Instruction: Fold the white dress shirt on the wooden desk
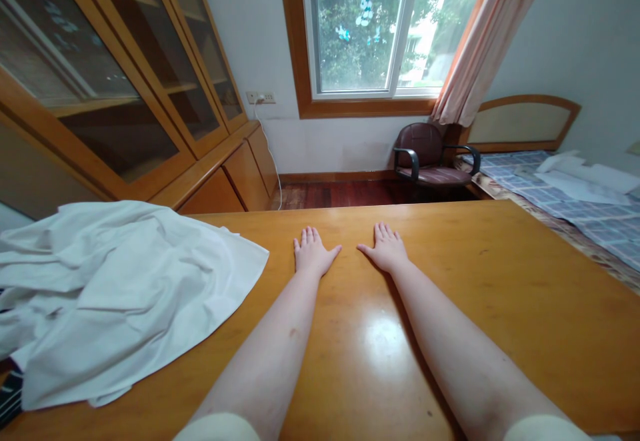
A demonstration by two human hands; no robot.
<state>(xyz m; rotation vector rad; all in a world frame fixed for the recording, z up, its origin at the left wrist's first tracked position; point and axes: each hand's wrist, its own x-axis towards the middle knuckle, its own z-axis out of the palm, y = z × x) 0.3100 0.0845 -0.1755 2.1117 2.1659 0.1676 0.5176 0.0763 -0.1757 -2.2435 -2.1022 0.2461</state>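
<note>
My left hand (pixel 314 251) lies flat, palm down, on the varnished wooden table (pixel 505 294), with its fingers slightly spread. My right hand (pixel 384 248) rests the same way a short distance to its right, and neither hand holds anything. A crumpled white cloth (pixel 115 294), perhaps a shirt or sheet, lies over the table's left side. Its nearest edge is just left of my left hand, not touching it. Something dark with a pattern (pixel 9 391) shows beneath the cloth at the lower left.
A wooden cabinet with glass doors (pixel 150 74) stands beyond the table on the left. A dark office chair (pixel 423 154) stands under the curtained window (pixel 365 28). On the right is a bed with a checked cover (pixel 590 208) and white bedding.
</note>
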